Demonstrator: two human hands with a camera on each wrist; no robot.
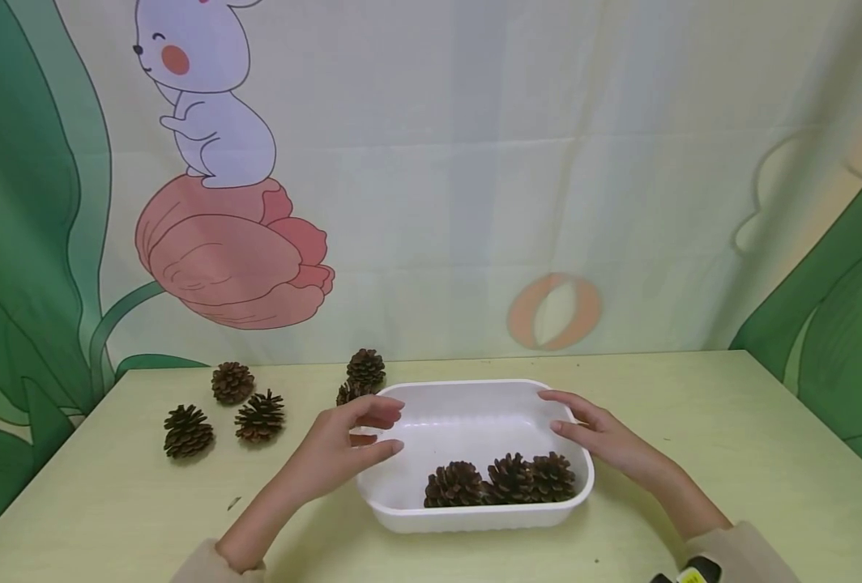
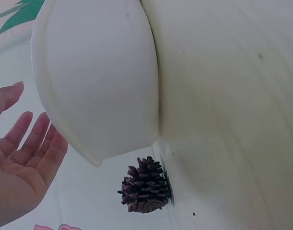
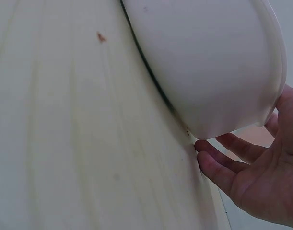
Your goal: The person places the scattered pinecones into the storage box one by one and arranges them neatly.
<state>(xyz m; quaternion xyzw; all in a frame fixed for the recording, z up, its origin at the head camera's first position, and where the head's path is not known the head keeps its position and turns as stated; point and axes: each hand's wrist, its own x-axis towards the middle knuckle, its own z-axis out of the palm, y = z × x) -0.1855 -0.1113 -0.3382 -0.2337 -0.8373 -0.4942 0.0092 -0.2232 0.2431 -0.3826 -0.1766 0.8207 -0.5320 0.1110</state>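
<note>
A white plastic basin (image 1: 467, 520) stands on the table, with pinecones (image 1: 509, 478) lying along its near side. At its right end my right hand (image 1: 599, 433) holds the wall, the thumb over the inside; in the right wrist view, fingers (image 3: 218, 167) curl at the outside bottom corner. My left hand (image 1: 343, 441) hovers at the left rim, thumb and fingers spread apart with nothing between them. Seen from the left wrist, that hand (image 2: 21, 163) is beside the rim; whether its fingertips touch it I cannot tell.
Left of the basin lie three loose pinecones (image 1: 260, 416). Two more, one (image 1: 366, 368) partly in front of the curtain, sit behind the basin's back left corner. A printed curtain (image 1: 431, 202) hangs along the table's (image 1: 693, 421) back edge.
</note>
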